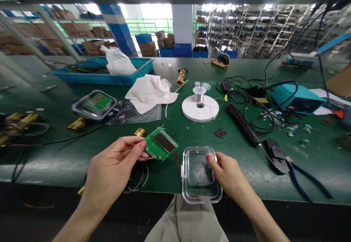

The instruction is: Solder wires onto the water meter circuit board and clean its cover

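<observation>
Circuit board (161, 144) is pinched by your left fingers (137, 150), left of the clear cover (199, 176), whose right edge your right fingers (215, 166) grip. The red wire (177, 161) between could catch on the cover and strain, if you pull quickly.

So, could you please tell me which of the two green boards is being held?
It is the board pinched in the left hand. The other board sits inside the case farther left, with neither hand on it.
</observation>
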{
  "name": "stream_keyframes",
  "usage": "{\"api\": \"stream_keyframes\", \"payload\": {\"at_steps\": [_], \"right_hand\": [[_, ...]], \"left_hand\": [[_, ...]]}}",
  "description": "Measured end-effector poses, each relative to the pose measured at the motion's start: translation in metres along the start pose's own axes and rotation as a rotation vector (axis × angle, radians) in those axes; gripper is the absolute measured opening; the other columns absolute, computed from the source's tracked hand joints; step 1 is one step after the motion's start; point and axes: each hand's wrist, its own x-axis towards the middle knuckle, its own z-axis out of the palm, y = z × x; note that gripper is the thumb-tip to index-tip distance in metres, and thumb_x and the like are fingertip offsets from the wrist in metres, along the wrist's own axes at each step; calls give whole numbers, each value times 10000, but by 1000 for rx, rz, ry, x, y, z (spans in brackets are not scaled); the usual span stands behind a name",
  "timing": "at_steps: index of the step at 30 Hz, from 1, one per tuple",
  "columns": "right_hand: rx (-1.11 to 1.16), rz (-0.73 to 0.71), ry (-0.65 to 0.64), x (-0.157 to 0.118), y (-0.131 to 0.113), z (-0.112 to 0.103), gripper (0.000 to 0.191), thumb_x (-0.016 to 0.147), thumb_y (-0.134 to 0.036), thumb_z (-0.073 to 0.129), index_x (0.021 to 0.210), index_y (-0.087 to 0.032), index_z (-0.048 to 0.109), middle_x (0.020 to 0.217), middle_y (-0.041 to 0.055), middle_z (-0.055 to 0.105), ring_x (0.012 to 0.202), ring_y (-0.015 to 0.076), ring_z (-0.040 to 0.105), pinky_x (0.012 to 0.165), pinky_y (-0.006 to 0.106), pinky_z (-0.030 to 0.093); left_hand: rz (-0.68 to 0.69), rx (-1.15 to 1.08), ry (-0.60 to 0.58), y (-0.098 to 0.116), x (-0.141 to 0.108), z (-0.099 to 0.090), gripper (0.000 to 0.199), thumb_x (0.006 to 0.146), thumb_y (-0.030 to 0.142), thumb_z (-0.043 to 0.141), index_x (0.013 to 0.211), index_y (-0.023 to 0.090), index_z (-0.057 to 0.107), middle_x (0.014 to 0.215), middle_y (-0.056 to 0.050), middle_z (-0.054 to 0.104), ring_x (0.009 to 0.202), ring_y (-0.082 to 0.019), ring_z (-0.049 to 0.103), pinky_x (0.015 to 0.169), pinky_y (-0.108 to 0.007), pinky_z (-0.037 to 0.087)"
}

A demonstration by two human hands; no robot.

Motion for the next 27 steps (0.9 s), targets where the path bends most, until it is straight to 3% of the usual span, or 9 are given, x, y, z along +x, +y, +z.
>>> {"api": "stream_keyframes", "payload": {"at_steps": [3,6,9,11,15,19,21,25,27], "right_hand": [[15,9,20,0,5,-12,418,865,-549,362,667,-213,509,566,-3,550,565,145,481,561,269,290],[84,89,20,-7,18,-27,469,829,-627,371,714,-206,542,553,-16,514,544,138,452,537,264,295],[108,126,-46,-13,23,-29,503,804,-662,381,713,-195,545,543,-26,476,530,128,420,517,260,288],[111,103,-111,-14,17,-19,487,813,-641,384,698,-193,538,543,-24,481,527,126,427,515,258,295],[57,25,-131,-3,-9,15,425,851,-562,379,696,-199,538,554,-7,545,535,138,484,527,259,310],[-37,-30,-110,6,-29,34,406,872,-527,379,682,-205,538,565,6,564,564,154,509,556,275,307],[-88,-58,-74,5,-31,33,372,874,-512,397,793,-202,587,633,21,600,618,172,540,590,287,329],[-95,-109,121,-1,-28,13,370,850,-513,463,975,-194,603,851,58,648,712,184,566,673,313,398],[19,-140,100,-4,-28,5,372,852,-520,464,986,-199,597,875,53,646,698,165,560,655,301,421]], "left_hand": [[-50,-92,155,-8,-1,-10,322,725,483,668,905,217,636,659,26,687,619,-148,656,638,-246,552],[-109,-366,250,-19,3,-13,245,743,400,686,893,219,617,642,55,668,598,-103,644,611,-180,539],[-131,-633,336,-24,5,-4,218,730,312,709,868,195,587,631,56,654,564,-103,647,587,-187,556],[-99,-686,381,-23,1,5,217,736,285,707,874,187,571,655,44,662,578,-124,666,600,-219,580],[37,-532,386,-21,-17,22,184,802,265,656,917,172,546,717,2,690,626,-155,695,642,-258,599],[364,-321,394,-34,-35,34,153,812,121,617,941,166,549,865,-5,648,663,-130,694,639,-235,594],[515,-210,371,-43,-40,37,218,796,48,601,968,172,549,936,-13,619,723,-130,692,641,-235,594],[727,41,362,-54,-45,41,320,759,-9,617,1011,170,537,927,-33,646,809,-137,671,694,-244,588],[804,128,358,-58,-46,43,294,765,2,623,1002,153,540,929,-51,664,823,-134,668,707,-226,579]]}}
